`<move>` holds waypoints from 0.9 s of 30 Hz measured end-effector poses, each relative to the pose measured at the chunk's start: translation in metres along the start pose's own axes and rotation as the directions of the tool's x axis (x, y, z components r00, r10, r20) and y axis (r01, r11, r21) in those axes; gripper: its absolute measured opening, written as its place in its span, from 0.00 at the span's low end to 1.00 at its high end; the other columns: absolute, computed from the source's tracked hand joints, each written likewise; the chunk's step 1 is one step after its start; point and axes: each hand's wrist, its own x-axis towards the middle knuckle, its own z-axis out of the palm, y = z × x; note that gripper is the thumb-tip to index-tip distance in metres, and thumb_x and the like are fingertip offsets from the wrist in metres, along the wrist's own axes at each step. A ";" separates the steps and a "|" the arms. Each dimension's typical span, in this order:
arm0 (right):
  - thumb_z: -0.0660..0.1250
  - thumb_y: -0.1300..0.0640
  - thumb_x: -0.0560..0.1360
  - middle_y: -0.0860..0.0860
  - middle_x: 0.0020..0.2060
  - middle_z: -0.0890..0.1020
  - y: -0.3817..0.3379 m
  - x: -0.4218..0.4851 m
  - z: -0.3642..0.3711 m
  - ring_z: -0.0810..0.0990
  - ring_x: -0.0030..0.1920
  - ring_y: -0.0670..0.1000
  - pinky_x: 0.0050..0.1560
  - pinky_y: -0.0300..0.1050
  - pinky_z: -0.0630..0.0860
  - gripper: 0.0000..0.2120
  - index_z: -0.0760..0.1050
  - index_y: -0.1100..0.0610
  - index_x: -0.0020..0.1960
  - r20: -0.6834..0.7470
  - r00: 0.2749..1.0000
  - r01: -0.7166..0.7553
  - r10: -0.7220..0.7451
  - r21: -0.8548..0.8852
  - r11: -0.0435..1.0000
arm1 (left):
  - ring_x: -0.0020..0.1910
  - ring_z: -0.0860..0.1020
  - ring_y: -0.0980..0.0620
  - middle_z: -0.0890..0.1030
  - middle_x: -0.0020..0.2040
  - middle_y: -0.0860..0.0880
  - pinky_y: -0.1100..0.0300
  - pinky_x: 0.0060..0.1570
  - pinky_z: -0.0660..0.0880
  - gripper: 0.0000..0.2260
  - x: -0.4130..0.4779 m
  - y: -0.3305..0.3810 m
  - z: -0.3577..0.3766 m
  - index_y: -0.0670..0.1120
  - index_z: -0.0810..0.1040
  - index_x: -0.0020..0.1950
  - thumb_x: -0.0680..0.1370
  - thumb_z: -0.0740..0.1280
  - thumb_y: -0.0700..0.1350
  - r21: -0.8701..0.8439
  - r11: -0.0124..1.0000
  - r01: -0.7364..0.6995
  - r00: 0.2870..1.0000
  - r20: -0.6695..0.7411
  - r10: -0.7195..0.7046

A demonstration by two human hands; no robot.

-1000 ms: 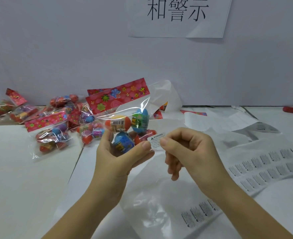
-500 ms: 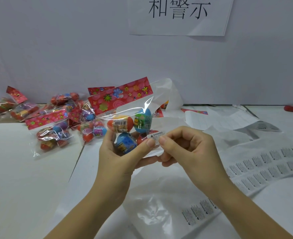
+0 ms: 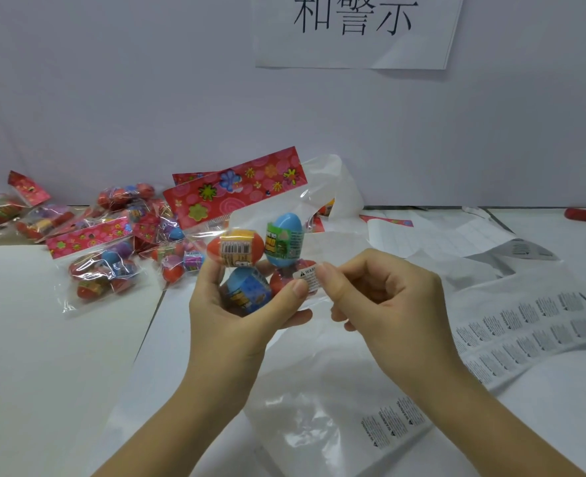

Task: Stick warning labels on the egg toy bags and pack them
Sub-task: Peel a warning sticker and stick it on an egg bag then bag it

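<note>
My left hand (image 3: 236, 304) holds up a clear egg toy bag (image 3: 250, 242) with a red flowered header card and several coloured plastic eggs inside. A small white warning label (image 3: 307, 278) lies on the bag's lower right, over a red egg. My left thumb presses its lower edge, and my right hand (image 3: 377, 297) pinches its right edge between thumb and forefinger. Below my hands lies a large clear plastic bag (image 3: 319, 407) with printed warnings.
A pile of egg toy bags (image 3: 105, 242) lies at the back left on the white table. Sheets of warning labels (image 3: 525, 325) spread to the right. A red object (image 3: 583, 215) sits far right near the wall, where a paper sign (image 3: 353, 29) hangs.
The label, held just off the bag's right side before, now sits on the bag over the red egg. My right hand has moved in against my left thumb.
</note>
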 end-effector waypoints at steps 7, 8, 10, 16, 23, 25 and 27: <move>0.68 0.45 0.74 0.41 0.24 0.70 0.002 0.000 -0.001 0.71 0.26 0.42 0.29 0.26 0.65 0.13 0.78 0.54 0.37 -0.041 0.953 0.285 -0.301 -0.221 0.933 | 0.46 0.85 0.45 0.86 0.47 0.49 0.58 0.33 0.81 0.29 -0.001 -0.001 -0.001 0.54 0.76 0.55 0.55 0.78 0.49 -0.007 1.000 0.004 1.000 0.001 -0.004; 0.67 0.45 0.74 0.40 0.24 0.69 0.003 0.000 -0.001 0.70 0.26 0.43 0.28 0.28 0.65 0.14 0.77 0.53 0.37 -0.038 0.949 0.295 -0.313 -0.243 0.924 | 0.46 0.85 0.45 0.86 0.47 0.49 0.58 0.33 0.81 0.29 -0.001 -0.001 -0.001 0.55 0.77 0.55 0.55 0.78 0.49 -0.011 1.000 0.005 1.000 -0.002 -0.005; 0.67 0.42 0.73 0.40 0.23 0.67 0.003 0.001 -0.002 0.70 0.25 0.44 0.27 0.29 0.65 0.14 0.76 0.52 0.37 -0.042 0.950 0.285 -0.308 -0.277 0.918 | 0.46 0.85 0.46 0.86 0.47 0.50 0.58 0.34 0.81 0.25 -0.001 -0.001 -0.001 0.59 0.79 0.51 0.55 0.78 0.49 -0.018 1.000 0.002 1.000 -0.003 -0.002; 0.64 0.38 0.70 0.44 0.27 0.73 0.003 0.003 -0.004 0.71 0.27 0.44 0.28 0.30 0.65 0.10 0.72 0.45 0.40 -0.050 0.995 0.088 -0.092 -0.071 0.994 | 0.45 0.86 0.48 0.86 0.45 0.52 0.59 0.32 0.81 0.27 -0.001 -0.001 0.000 0.56 0.77 0.51 0.53 0.78 0.50 -0.017 1.000 0.013 1.000 -0.018 -0.014; 0.68 0.32 0.67 0.45 0.40 0.81 0.005 0.011 -0.007 0.78 0.35 0.45 0.30 0.37 0.74 0.16 0.78 0.43 0.46 0.304 0.947 -0.141 0.103 0.107 0.984 | 0.44 0.85 0.45 0.86 0.45 0.50 0.59 0.30 0.80 0.27 -0.002 0.001 0.000 0.57 0.79 0.51 0.53 0.78 0.49 -0.031 0.998 0.058 0.998 0.023 -0.057; 0.69 0.39 0.68 0.48 0.39 0.82 0.005 0.014 -0.009 0.79 0.33 0.49 0.27 0.42 0.75 0.12 0.79 0.47 0.42 0.366 0.924 -0.212 0.109 0.252 0.944 | 0.44 0.85 0.45 0.86 0.45 0.49 0.60 0.28 0.80 0.32 -0.001 0.003 -0.001 0.53 0.76 0.56 0.52 0.77 0.49 -0.048 0.995 0.084 0.996 0.013 -0.083; 0.67 0.43 0.69 0.48 0.38 0.82 0.006 0.015 -0.010 0.79 0.33 0.49 0.26 0.42 0.75 0.11 0.80 0.50 0.42 0.390 0.913 -0.254 0.117 0.320 0.913 | 0.43 0.85 0.44 0.86 0.45 0.49 0.60 0.28 0.79 0.34 0.000 0.003 -0.001 0.52 0.75 0.57 0.51 0.77 0.48 -0.069 0.993 0.100 0.995 0.000 -0.100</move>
